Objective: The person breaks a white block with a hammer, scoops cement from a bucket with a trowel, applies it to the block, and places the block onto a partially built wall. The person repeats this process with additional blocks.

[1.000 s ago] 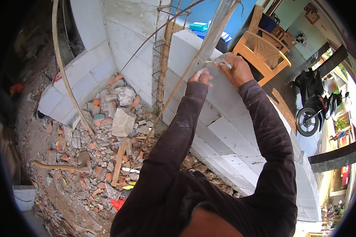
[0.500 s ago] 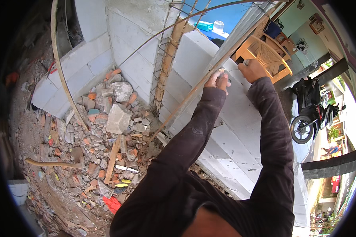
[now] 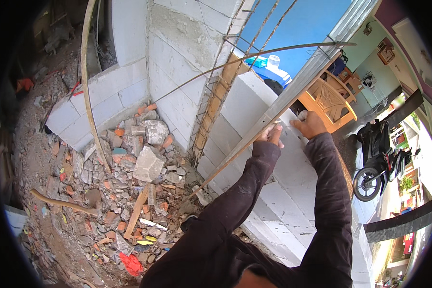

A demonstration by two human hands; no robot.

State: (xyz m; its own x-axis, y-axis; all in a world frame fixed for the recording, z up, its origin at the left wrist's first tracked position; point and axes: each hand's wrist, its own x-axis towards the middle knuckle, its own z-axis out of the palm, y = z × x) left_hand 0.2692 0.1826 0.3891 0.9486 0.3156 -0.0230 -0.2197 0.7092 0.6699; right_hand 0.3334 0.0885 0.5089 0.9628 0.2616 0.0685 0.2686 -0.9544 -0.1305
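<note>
My left hand (image 3: 272, 136) is closed in a pinch beside a long wooden strip (image 3: 235, 162) that runs along a silvery metal channel (image 3: 317, 62). Something small and pale shows at its fingertips, too small to name. My right hand (image 3: 310, 125) is closed in a loose fist just to the right, apart from the left one. What its fingers hold, if anything, is hidden. Both hands are over the top of a wall of pale blocks (image 3: 285, 165), close to the channel.
Broken masonry (image 3: 149, 163) covers the ground at left, with a long-handled tool (image 3: 65, 202) on it. A thin curved rod (image 3: 216, 67) crosses over rusty rebar (image 3: 218, 103). Beyond the wall stand a carved wooden chair (image 3: 326, 103) and a motorcycle (image 3: 372, 158).
The view has shifted, so the wall, rubble and hands sit lower in the picture. My hands have come slightly nearer each other and stay closed by the strip.
</note>
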